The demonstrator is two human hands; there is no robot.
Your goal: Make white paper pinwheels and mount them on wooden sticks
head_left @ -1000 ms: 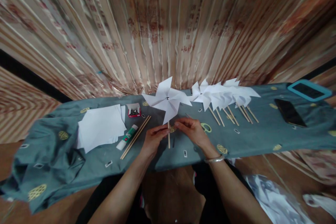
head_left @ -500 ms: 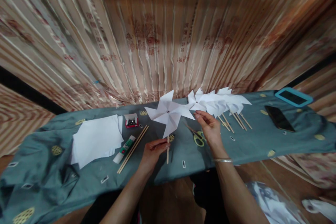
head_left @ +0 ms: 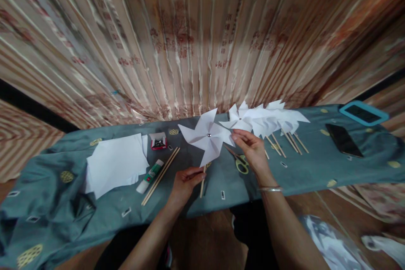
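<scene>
A white paper pinwheel (head_left: pixel 204 137) with a shiny pin at its centre stands in front of me on a thin wooden stick (head_left: pixel 203 186). My left hand (head_left: pixel 186 183) pinches that stick just below the blades. At the right-hand blade, my right hand (head_left: pixel 251 149) has its thumb and fingers closed together on the paper near the tip. Scissors (head_left: pixel 242 165) with yellow-green handles lie on the cloth beside my right hand. Behind it, several finished pinwheels (head_left: pixel 257 120) lie overlapping in a row, their sticks pointing toward me.
On the left of the cloth-covered table (head_left: pixel 107 219) are stacked white paper (head_left: pixel 117 164), a glue stick (head_left: pixel 150 176), loose sticks (head_left: pixel 161 176) and a small red box of pins (head_left: pixel 158 141). A dark phone (head_left: pixel 344 140) and a blue-framed device (head_left: pixel 363 113) lie at right. A curtain hangs behind.
The pinwheel's blades have turned slightly and its head leans a little to the right. My right fingers have come in onto the right-hand blade. My left hand keeps its hold on the stick.
</scene>
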